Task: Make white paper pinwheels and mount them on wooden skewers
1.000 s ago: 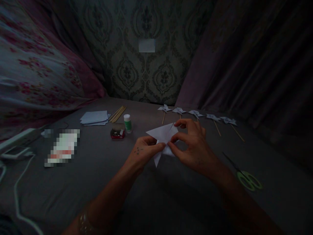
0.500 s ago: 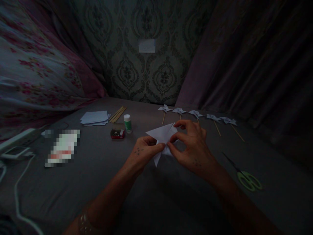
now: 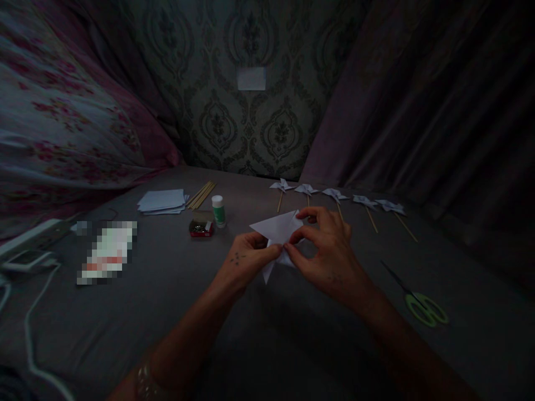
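Note:
A white paper pinwheel (image 3: 276, 227), folded into pointed blades, is held up between both hands above the grey cloth. My left hand (image 3: 251, 256) is closed on its left side, with the thumb pressed near the centre. On the right side, my right hand (image 3: 326, 245) pinches the paper, thumb and index finger meeting close to the middle. Whether something small, such as a pin, sits between those fingertips cannot be made out. Behind the hands, several finished pinwheels (image 3: 334, 195) on wooden sticks lie in a row.
Green-handled scissors (image 3: 424, 306) lie at right. Left of the hands are a glue stick (image 3: 218, 211), a small red box (image 3: 201, 228) of metal bits, wooden sticks (image 3: 203, 195) and stacked paper (image 3: 162, 201). A power strip (image 3: 39, 239) with a white cable is far left.
Almost nothing differs. My right hand has shifted very slightly at the pinwheel, while both hands keep their hold on it.

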